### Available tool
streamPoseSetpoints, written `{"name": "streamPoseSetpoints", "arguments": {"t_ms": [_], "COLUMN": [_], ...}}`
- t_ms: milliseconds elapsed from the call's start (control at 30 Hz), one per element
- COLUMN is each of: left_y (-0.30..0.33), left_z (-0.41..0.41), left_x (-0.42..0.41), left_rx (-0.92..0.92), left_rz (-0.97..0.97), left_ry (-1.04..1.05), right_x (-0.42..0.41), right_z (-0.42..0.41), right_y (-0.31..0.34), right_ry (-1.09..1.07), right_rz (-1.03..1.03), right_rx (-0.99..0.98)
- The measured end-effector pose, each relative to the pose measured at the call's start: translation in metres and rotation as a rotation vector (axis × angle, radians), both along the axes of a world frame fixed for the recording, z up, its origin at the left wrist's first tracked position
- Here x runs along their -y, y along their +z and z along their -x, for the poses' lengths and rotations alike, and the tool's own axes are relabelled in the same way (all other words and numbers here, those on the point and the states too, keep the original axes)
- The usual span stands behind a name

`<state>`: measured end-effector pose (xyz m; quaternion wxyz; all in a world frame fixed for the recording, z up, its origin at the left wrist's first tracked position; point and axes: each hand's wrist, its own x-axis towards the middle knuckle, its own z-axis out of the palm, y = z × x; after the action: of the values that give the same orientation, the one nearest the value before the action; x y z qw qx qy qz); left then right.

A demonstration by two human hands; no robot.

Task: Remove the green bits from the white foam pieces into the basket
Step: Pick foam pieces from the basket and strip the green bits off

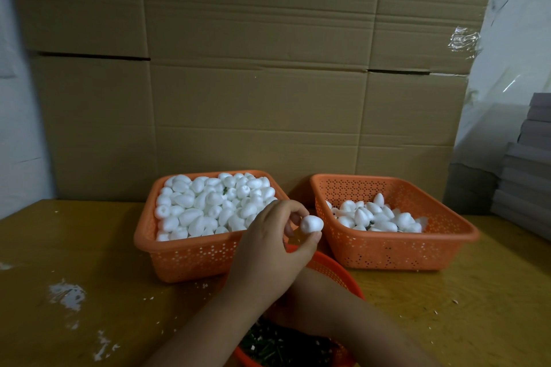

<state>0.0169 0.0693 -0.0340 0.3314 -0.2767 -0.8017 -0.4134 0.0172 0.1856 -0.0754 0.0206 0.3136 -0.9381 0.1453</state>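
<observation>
Backdrop: cardboard boxes [256, 68] stacked behind the table [74, 247].
Right edge: grey stack [527, 164], clear plastic sheet [507, 53] above it.
Tabletop: white smears [67, 295].

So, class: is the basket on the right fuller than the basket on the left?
No: the right basket holds only a shallow layer of foam pieces, while the left basket is heaped to its rim.

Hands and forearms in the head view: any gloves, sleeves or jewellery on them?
None visible. The left hand is ungloved with no ring showing; the left forearm and right forearm are bare to the frame's edge. The right hand is hidden behind the left forearm.
</observation>
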Motion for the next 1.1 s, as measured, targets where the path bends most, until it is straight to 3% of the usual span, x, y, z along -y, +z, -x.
{"name": "streamPoseSetpoints", "arguments": {"t_ms": [300, 600, 833, 1100], "left_y": [0.001, -0.001, 0.0, 0.002], "left_z": [-0.004, -0.004, -0.004, -0.008], "left_x": [-0.001, -0.001, 0.0, 0.0], "left_rx": [0.029, 0.074, 0.086, 0.08], "left_rz": [0.028, -0.027, -0.009, 0.004], "left_ry": [-0.043, -0.031, -0.054, -0.034], "right_x": [-0.001, -0.001, -0.003, 0.0], "right_z": [-0.005, 0.005, -0.001, 0.002], "right_y": [0.013, -0.003, 0.006, -0.001], "right_ry": [0.014, -0.018, 0.014, -0.042], "right_rz": [0.028, -0.03, 0.049, 0.058], "right_rx": [-0.049, 0.093, -0.033, 0.026]}}
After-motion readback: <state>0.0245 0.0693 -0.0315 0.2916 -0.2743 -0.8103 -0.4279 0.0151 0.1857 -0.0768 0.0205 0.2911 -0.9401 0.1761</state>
